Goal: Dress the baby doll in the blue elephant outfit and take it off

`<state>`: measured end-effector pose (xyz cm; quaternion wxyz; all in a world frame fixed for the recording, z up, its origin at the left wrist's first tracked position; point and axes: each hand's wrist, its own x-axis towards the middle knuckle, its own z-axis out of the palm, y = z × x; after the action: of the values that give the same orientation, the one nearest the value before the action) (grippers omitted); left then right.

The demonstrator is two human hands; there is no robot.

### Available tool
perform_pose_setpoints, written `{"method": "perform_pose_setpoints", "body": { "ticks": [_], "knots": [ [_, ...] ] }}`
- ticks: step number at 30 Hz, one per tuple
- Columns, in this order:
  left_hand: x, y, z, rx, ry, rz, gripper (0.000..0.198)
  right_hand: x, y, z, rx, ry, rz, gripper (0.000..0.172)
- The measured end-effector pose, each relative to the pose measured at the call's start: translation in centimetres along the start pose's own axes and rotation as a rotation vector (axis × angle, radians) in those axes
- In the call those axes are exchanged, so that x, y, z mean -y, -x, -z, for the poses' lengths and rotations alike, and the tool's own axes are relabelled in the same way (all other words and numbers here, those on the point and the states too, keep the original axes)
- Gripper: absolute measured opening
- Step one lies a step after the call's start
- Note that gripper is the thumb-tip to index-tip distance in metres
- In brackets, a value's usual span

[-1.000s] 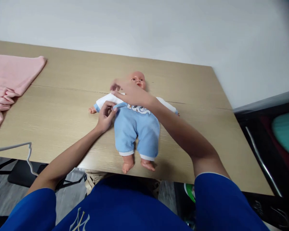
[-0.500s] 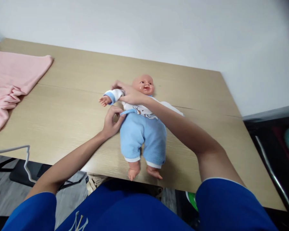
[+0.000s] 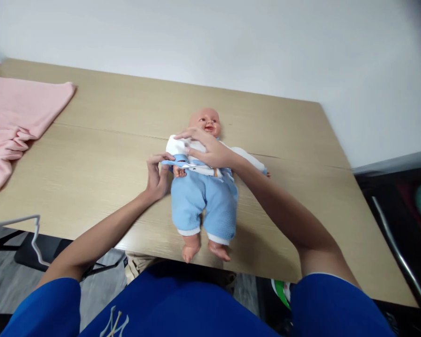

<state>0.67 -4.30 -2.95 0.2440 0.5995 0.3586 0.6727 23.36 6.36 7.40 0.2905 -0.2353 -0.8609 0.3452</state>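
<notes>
Blue cloth edge (image 3: 173, 164) is pinched in my left grip (image 3: 156, 180); doll (image 3: 205, 189) lies right, sleeve (image 3: 174, 144) pointing toward me beneath right grip (image 3: 214, 149), hold unclear.

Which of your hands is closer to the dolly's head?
Right. The right hand is just below the doll's head; the left hand is lower, by the blue trousers, holding a blue cloth edge.

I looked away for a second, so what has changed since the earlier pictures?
The doll had its picture-left arm stretched sideways; the right hand took hold and lifted it, and now it bends down, the doll's hand just below a blue fabric edge. The left hand still holds that edge; the pink cloth stayed put.
</notes>
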Motion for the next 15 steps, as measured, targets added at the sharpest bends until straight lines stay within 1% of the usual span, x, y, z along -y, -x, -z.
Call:
{"method": "perform_pose_setpoints", "body": {
  "ticks": [3,5,7,8,11,13,15],
  "knots": [
    [-0.3,-0.4,-0.4,-0.133,-0.028,0.184,0.044,1.6,2.1,0.5,0.001,-0.010,-0.100,0.038],
    [-0.5,-0.6,-0.6,-0.181,-0.053,0.263,0.050,2.2,3.0,0.5,0.030,0.006,-0.109,0.039],
    [-0.5,-0.8,-0.5,-0.186,-0.051,0.305,0.052,2.3,3.4,0.2,0.022,0.025,-0.107,0.039],
    [-0.4,-0.8,-0.5,-0.177,-0.046,0.323,0.053,2.1,3.4,-0.1,-0.010,0.021,-0.124,0.039],
    [0.6,-1.4,-0.2,-0.143,-0.005,0.378,0.057,0.8,3.0,-1.1,-0.171,-0.078,-0.239,0.042],
    [1.7,-2.1,0.0,-0.129,0.075,0.466,0.061,-0.2,2.5,-1.7,-0.248,-0.155,-0.294,0.046],
    [2.7,-2.8,0.0,-0.107,0.177,0.597,0.064,-1.0,2.2,-1.9,-0.262,-0.192,-0.316,0.048]
  ]
}}
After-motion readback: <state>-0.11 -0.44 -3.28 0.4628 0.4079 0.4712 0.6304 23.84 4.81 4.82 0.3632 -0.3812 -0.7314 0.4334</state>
